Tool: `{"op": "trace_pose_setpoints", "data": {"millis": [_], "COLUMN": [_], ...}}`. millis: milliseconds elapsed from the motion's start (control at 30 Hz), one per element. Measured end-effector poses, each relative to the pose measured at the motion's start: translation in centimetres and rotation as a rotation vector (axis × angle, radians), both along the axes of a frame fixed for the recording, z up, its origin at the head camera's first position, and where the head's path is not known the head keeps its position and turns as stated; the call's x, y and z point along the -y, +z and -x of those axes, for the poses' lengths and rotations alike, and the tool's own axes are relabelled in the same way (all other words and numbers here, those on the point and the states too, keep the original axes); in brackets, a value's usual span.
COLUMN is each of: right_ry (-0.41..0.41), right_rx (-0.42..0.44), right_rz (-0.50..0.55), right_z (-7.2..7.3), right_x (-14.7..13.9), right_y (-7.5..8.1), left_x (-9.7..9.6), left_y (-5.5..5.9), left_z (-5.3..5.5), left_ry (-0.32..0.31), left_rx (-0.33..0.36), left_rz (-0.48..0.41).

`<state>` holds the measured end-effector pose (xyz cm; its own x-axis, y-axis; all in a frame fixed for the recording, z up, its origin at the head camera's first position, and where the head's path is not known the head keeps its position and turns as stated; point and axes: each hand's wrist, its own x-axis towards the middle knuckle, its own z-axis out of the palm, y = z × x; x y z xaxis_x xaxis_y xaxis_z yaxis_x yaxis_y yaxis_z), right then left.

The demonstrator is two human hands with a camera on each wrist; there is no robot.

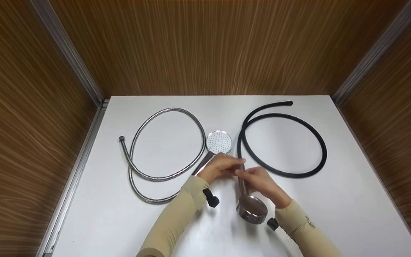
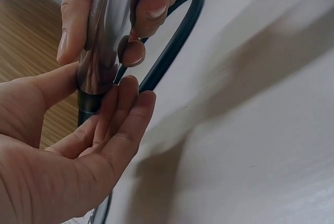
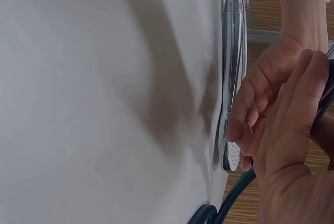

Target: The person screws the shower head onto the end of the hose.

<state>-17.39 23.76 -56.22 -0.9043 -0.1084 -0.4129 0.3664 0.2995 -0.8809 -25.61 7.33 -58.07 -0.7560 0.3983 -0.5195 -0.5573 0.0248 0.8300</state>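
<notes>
A dark chrome shower head points its handle away from me, its round head nearest my body. My right hand grips the handle. At the handle's far end, my left hand pinches the black shower hose where its end meets the handle. In the left wrist view, the left thumb presses one side of that joint and the fingers curl round the other. The right wrist view shows both hands close together above the table, with the joint hidden behind fingers.
A silver shower head with a white spray face lies left of the black hose, partly under the left hand. Its looped metal hose spreads over the left of the white table. Wood-grain panels enclose the back and sides.
</notes>
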Motion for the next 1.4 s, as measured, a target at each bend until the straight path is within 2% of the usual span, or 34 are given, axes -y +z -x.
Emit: {"op": "trace_pose_setpoints", "data": {"millis": [433,933,1400], "right_ry": [0.006,-0.021,0.004], "right_rx": [-0.005,0.005,-0.003], "right_rz": [0.012,-0.004,-0.001], "right_z": [-0.04,0.11,0.08], "right_x": [-0.05,0.16,-0.07], "right_y": [0.27,0.45,0.19], "left_x": [-0.27,0.34,-0.05], "left_y": [-0.09,0.12,-0.17], "left_z": [0.13,-0.12,-0.03], "left_ry": [0.043,0.024,0.051], "left_rx": [-0.007,-0.005,0.002], "left_rz": [-0.028,-0.050,-0.033]}}
